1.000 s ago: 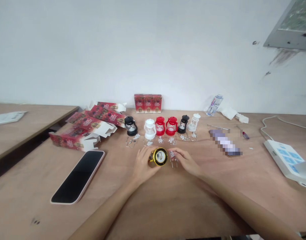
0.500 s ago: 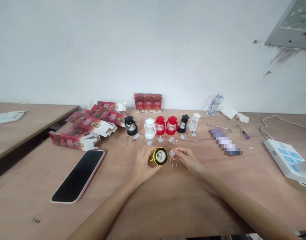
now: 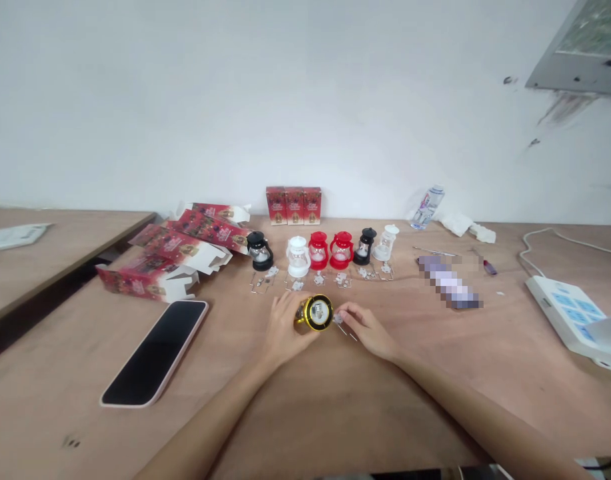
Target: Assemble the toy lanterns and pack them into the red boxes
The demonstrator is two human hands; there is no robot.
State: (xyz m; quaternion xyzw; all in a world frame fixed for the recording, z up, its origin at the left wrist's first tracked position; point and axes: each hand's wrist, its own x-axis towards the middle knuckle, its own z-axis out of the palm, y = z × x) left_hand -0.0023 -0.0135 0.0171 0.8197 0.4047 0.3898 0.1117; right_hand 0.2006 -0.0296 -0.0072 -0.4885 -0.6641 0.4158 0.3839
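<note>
My left hand (image 3: 285, 328) is wrapped round a small gold lantern (image 3: 318, 312), tipped so its round underside with a white centre faces me. Close to the lantern's right side, my right hand (image 3: 368, 330) pinches a small clear plastic piece (image 3: 338, 319) between thumb and fingers. Two thin metal pins (image 3: 352, 334) lie on the wood just under that hand. Beyond my hands stands a row of small lanterns: black (image 3: 260, 251), white (image 3: 298, 257), red (image 3: 341, 250) and more. In front of them lie small white parts (image 3: 342, 277) with bent wires.
Flattened red boxes (image 3: 172, 243) pile up at left, behind a phone (image 3: 155, 353). Three red boxes (image 3: 294, 205) stand by the wall. Rightward are a bottle (image 3: 428, 207), crumpled tissue (image 3: 458, 223), a purple pack (image 3: 448, 282) and a white power strip (image 3: 570, 313).
My right hand has moved slightly left with the clear piece, now next to the lantern. The pins beneath it lie at a new slant. My left hand keeps its hold.
</note>
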